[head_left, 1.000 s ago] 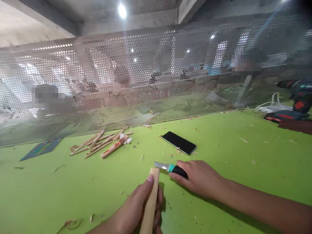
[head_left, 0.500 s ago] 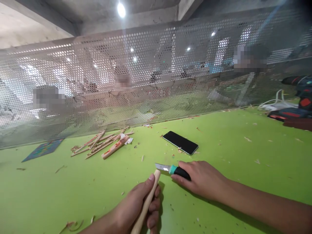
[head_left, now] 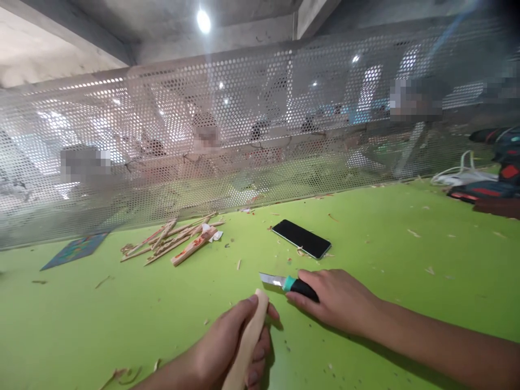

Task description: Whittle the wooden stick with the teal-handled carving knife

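Observation:
In the lower middle, my left hand is wrapped round a pale wooden stick, whose rounded tip points up and away from me. My right hand rests on the green table and grips a knife by its black and teal handle. The knife's blade points left, just above the stick's tip and apart from it. Beyond the knife lies a black phone, flat on the table.
Thin wooden sticks and a red-stained wood piece lie back left, near a patterned sheet. A power drill and white cable are far right. A perforated screen runs behind; shavings are scattered about.
The stick has turned in my left hand, showing a broader face, and its tip has dropped slightly away from the blade. My right hand and the knife have hardly moved.

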### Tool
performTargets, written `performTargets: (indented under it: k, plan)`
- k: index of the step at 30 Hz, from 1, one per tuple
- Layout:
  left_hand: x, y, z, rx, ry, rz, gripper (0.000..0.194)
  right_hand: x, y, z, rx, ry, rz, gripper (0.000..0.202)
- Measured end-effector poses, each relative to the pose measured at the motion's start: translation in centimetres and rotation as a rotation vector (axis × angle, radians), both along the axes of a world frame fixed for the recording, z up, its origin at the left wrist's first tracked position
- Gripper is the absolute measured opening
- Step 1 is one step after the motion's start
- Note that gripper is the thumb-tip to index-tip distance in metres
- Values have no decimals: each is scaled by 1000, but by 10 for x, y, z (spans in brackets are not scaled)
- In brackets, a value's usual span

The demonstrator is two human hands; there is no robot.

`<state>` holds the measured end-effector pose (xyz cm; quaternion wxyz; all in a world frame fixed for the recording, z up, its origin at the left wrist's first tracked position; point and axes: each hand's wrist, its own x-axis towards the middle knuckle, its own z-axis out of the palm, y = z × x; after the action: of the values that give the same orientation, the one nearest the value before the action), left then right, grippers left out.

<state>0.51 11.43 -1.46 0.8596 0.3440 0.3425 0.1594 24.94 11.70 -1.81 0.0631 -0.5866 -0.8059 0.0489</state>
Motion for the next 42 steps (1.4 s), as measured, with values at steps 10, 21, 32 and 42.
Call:
performTargets:
  k: [10,21,32,42]
  plan:
    - [5,-5,5,111,-36,65,31,-1,-1,2,-47,25,-13,48]
    - [-2,-3,-6,202,-10,-7,37,0,-2,2,-18,-11,-19,50]
    - [2,-5,-4,226,13,15,42,1,0,-2,-12,8,-12,46]
    - [6,-7,-11,176,15,202,50,2,-1,-1,-55,14,-17,47]
